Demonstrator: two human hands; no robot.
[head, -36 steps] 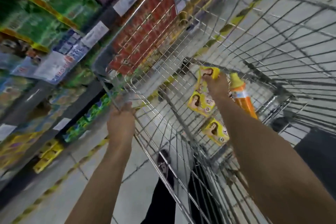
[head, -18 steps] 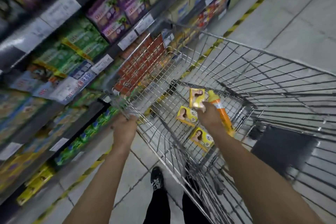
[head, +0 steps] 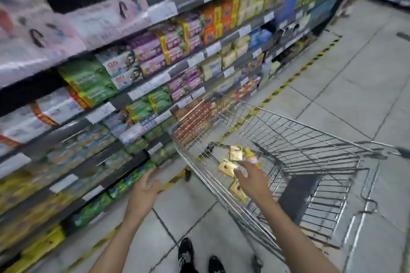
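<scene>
Yellow boxes (head: 226,166): I counted three in the cart (head: 310,137), lower centre.
Orange bottle (head: 252,158): one.
Left hand (head: 145,186), right hand (head: 253,178): both spread.

Dim, motion-blurred, wide-angle edge warp

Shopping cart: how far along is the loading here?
Done: three yellow boxes and an orange bottle lie in the cart. In hand: nothing; the right hand hovers open above them, the left hand open near the shelves. Left: probably another pick from the shelves.
</scene>
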